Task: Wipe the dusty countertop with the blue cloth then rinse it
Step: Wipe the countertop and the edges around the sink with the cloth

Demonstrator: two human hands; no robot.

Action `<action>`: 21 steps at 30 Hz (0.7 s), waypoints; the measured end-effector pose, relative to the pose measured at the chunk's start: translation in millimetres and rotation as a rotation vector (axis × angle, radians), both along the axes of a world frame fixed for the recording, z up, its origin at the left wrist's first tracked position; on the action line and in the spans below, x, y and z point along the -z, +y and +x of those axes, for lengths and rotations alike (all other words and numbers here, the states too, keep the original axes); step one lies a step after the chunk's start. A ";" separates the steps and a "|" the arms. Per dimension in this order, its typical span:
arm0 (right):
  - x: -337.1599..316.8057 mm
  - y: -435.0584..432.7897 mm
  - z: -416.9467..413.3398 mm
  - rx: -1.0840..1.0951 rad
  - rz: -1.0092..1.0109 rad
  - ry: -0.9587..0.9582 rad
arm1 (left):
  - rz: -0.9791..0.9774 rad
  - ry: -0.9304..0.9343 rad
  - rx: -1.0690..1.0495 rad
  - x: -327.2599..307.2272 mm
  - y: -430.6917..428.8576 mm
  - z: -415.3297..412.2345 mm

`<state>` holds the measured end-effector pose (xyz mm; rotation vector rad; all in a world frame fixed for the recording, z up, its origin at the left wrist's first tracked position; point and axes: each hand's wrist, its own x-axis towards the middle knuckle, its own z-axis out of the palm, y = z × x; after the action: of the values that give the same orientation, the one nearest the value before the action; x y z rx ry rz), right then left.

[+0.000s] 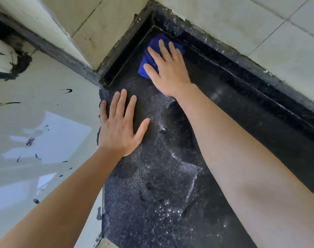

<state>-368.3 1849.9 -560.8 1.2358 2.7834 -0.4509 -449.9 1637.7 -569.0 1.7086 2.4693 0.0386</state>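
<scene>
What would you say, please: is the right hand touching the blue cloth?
Touching. The head view shows the right hand lying flat on the blue cloth, its straight fingers spread over it with no gap, pressing it onto the countertop.

So that's one blue cloth upper middle, one black speckled countertop, and two hands: left hand, right hand.

**Even daylight, bent edges**

Soft, bright daylight; shadows are faint. Below my left fingers the dark bench glitters with tiny glare specks. Left of them a glossy white surface carries pale bluish reflections. Beyond my right fingers the wall tiles bow with wide-angle distortion, slightly soft.
</scene>
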 end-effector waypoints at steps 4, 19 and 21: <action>0.3 6.6 -22.4 -0.059 0.010 0.043 | 0.009 0.002 0.002 1.1 -0.1 0.0; 2.1 -8.4 90.2 0.156 0.068 0.023 | -0.050 -0.004 -0.001 -4.9 1.0 0.4; 3.3 5.4 48.2 0.127 0.053 0.039 | -0.045 -0.009 -0.004 -4.4 1.5 0.2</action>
<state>-320.1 1855.3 -564.1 1.4369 2.7769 -0.4157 -449.7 1639.2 -564.6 1.6817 2.4486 -0.0086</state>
